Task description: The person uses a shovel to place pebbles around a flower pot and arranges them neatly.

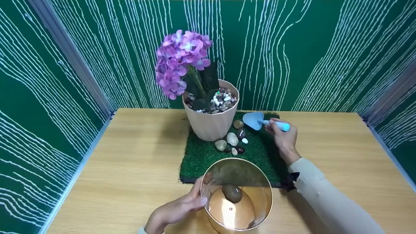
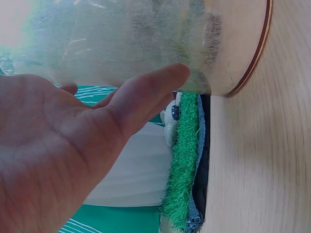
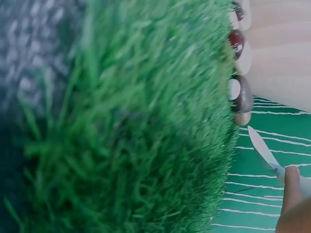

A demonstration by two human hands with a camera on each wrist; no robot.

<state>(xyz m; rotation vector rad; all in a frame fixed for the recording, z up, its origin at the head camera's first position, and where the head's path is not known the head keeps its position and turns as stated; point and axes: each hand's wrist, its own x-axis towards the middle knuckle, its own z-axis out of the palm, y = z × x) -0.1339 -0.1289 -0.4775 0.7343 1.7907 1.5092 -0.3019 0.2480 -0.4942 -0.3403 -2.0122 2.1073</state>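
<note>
My right hand [image 1: 284, 136] grips the handle of a small light-blue garden trowel [image 1: 253, 120] above the right part of the artificial grass mat [image 1: 201, 162]. The trowel's blade points left, toward the pebbles; in the right wrist view the trowel [image 3: 262, 150] shows edge-on. With thumb and fingers around its side, my left hand [image 1: 178, 208] holds a clear amber cylindrical container [image 1: 267, 208] that stands on the table in front of the mat. A large brown stone [image 1: 232, 194] lies inside it. Part of the left fingers is hidden behind the container wall.
On the mat stands a ribbed pale pot [image 1: 208, 125] filled with small stones and bearing a purple hydrangea [image 1: 182, 58]. Several pebbles [image 1: 232, 139] lie in front of it. Green walls [image 1: 312, 39] with white lines border the wooden table [image 1: 130, 156].
</note>
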